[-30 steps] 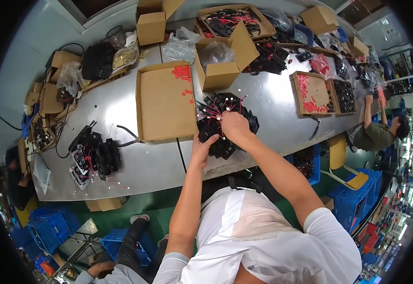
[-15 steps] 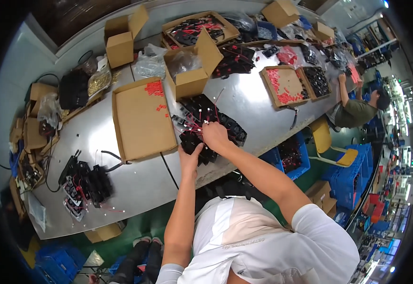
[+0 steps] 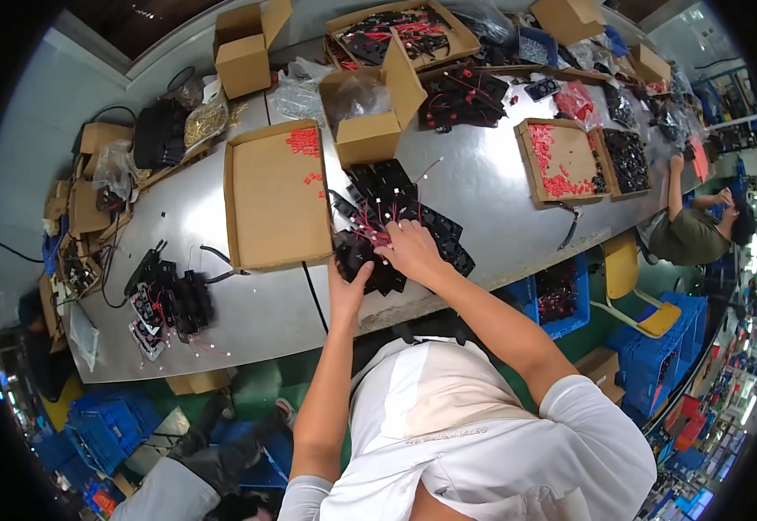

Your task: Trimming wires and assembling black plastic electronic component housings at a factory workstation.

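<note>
A pile of black plastic housings [image 3: 443, 239] with thin red and black wires [image 3: 376, 221] ending in small white connectors lies at the table's front edge. My left hand [image 3: 348, 286] is closed around the near left side of the pile, thumb on a black plastic housing [image 3: 357, 250]. Beside it, my right hand [image 3: 415, 253] reaches over the pile with fingers bent down onto the wires. Its fingertips are partly hidden among them.
Left of the pile lies a shallow cardboard tray [image 3: 278, 221] with small red pieces; behind stands an open carton [image 3: 365, 135]. More wired black parts [image 3: 174, 300] sit at left beside pliers [image 3: 218, 265]. Another tray [image 3: 535, 165] is at right. A co-worker [image 3: 695, 230] sits beyond.
The whole view has shifted, so the table appears farther right and higher. My hands stay at the pile, the right one still at the wires. At lower left, another person has moved further into view.
</note>
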`<state>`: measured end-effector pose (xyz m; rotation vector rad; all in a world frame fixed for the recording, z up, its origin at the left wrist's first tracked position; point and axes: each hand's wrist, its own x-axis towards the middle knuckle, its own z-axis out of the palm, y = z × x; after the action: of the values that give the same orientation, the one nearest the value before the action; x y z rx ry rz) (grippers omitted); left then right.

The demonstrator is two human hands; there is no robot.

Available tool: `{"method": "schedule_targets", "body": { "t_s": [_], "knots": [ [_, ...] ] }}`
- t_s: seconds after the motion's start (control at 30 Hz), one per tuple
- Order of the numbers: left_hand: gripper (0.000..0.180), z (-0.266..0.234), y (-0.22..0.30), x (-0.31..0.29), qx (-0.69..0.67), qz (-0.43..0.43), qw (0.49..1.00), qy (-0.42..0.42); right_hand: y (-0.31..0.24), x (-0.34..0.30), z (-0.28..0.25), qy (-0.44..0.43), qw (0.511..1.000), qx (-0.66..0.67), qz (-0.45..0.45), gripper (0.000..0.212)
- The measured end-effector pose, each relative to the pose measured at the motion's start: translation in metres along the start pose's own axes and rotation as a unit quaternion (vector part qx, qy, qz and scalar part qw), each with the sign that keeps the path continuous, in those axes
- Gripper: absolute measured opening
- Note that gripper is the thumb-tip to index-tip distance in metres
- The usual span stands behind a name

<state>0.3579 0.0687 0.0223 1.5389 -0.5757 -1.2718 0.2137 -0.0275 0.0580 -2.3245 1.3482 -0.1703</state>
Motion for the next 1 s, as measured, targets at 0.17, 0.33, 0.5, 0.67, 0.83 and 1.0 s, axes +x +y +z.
{"method": "schedule_targets", "body": {
  "t_s": [0.17, 0.33, 0.5, 0.67, 0.83, 1.0],
  "knots": [
    [0.077, 0.005, -0.001, -0.012, 0.051, -0.008, 0.996, 0.068, 0.046, -0.015, -0.045, 0.096, 0.980, 0.175, -0.007, 0.039],
    [0.077, 0.004, -0.008, -0.029, 0.163, -0.049, 0.973, 0.156, 0.142, -0.029, -0.058, 0.123, 0.966, 0.217, 0.066, 0.034],
    [0.051, 0.017, -0.006, -0.068, 0.200, -0.018, 0.963, 0.182, 0.164, -0.058, -0.057, -0.023, 0.962, 0.262, 0.077, 0.049],
    [0.040, 0.055, 0.000, -0.082, 0.186, -0.110, 0.976, 0.042, 0.127, -0.081, -0.042, -0.036, 0.989, 0.141, 0.010, 0.076],
    [0.036, 0.078, 0.001, -0.068, 0.080, -0.275, 0.958, -0.018, 0.138, -0.084, -0.014, -0.040, 0.944, 0.317, 0.085, 0.067],
    [0.028, 0.079, -0.008, -0.057, 0.025, -0.261, 0.965, -0.026, 0.168, -0.074, -0.020, -0.128, 0.664, 0.685, 0.271, 0.051]
  ]
}}
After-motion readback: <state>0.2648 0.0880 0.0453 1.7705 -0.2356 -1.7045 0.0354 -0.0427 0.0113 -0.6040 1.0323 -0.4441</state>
